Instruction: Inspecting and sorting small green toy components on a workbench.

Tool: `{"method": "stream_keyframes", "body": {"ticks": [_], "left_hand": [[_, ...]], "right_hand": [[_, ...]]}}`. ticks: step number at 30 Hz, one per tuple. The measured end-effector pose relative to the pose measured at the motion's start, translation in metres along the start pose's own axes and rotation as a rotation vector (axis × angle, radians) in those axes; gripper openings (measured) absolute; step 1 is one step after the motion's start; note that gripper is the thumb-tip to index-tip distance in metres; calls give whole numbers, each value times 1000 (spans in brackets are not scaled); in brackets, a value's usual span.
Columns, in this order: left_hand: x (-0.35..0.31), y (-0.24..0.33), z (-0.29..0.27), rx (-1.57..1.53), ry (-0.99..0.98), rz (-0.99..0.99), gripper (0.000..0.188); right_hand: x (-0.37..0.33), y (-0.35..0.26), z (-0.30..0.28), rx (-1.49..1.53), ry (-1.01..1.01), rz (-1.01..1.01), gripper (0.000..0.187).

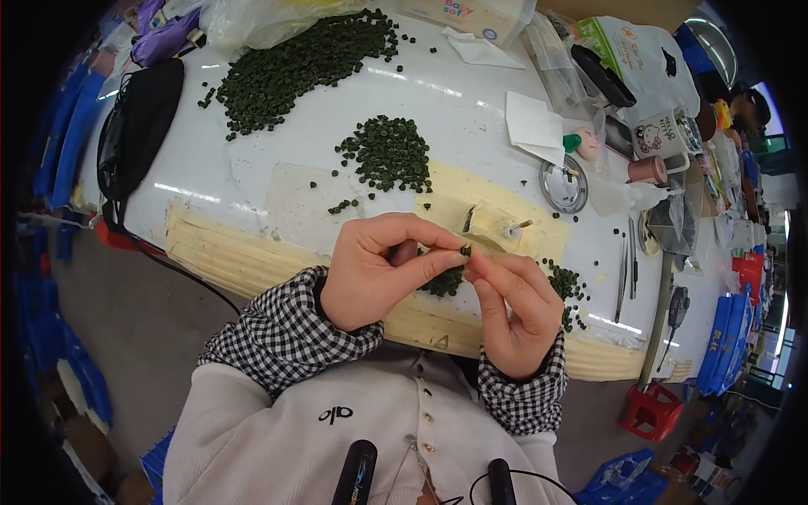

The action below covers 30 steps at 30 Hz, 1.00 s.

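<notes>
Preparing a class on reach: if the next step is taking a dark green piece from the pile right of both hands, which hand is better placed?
Probably the right hand: it is just left of that pile, while the left hand sits farther away. Both hands meet at one small piece.

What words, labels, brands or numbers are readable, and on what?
Wording isn't copied out; where it stands:
Top: dark chest lettering.
White box: coloured lettering.
Green-and-white bag: red lettering.
Mug: dark lettering beside a cartoon face.
Blue stack, right: pale characters, small.
Black strap, lower edge: marking too blurred to read.
</notes>
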State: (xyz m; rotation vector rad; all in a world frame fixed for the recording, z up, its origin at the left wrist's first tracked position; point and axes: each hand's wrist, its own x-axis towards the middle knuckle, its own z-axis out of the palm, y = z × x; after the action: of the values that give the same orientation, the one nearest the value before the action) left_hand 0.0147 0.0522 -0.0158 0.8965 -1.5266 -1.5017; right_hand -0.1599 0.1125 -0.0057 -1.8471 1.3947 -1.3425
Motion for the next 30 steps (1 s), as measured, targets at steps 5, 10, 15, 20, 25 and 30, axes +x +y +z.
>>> {"method": "stream_keyframes", "body": {"ticks": [5, 10, 15, 20, 25, 30], "left_hand": [[0, 5, -4, 53, -20, -72, 11], [2, 4, -3, 371, -132, 22, 14], [-5, 0, -8, 530, -167, 27, 15], [-4, 6, -12, 312, -167, -123, 17], [-4, 3, -32, -1050, 29, -388, 32], [-11, 7, -42, -1195, 152, -428, 32]], "right_hand": [[-6, 0, -4, 69, 240, 156, 9], [-19, 2, -15, 182, 340, 174, 5], [-26, 13, -38, -53, 439, 255, 4], [-27, 26, -56, -487, 322, 192, 5], [-21, 34, -47, -673, 169, 165, 10], [-21, 40, -40, -830, 121, 60, 9]]}}
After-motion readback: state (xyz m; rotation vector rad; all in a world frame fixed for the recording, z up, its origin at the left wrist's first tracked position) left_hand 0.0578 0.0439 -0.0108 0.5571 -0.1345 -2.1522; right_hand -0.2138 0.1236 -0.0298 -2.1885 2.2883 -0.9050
